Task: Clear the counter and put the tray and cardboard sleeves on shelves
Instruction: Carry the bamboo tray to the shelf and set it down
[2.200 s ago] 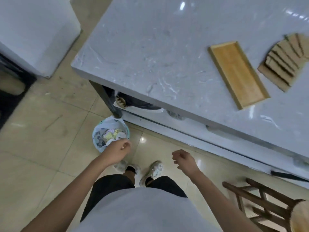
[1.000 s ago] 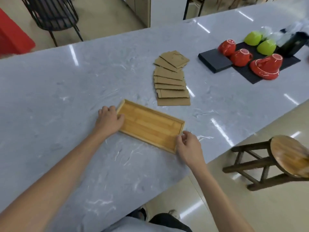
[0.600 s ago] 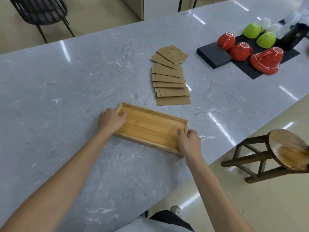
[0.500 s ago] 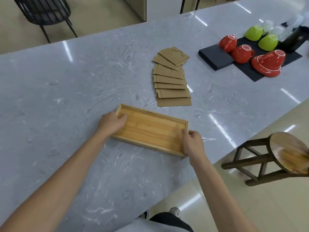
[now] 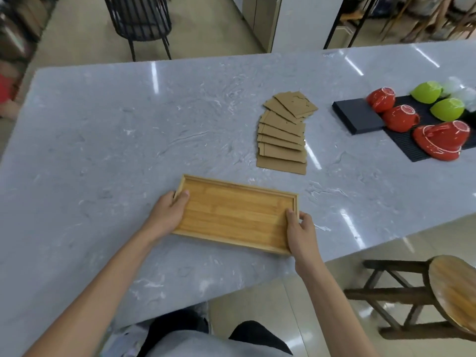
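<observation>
A: Both hands on the wooden tray (image 5: 235, 215), w/ the left hand (image 5: 168, 213) gripping its left short end, thumb over the rim.

B: And the right hand (image 5: 300, 231) clamps the right end, thumb inside. Tray's flat on the grey table (image 5: 103, 140), between the two hands.

A: Cardboard sleeves (image 5: 284, 134)?

B: Fanned in an overlapping row just beyond the right hand, apart from the tray. Further right of that hand, upturned red cups (image 5: 400, 118) and green cups (image 5: 448, 109) on a black mat (image 5: 401, 145).
</observation>
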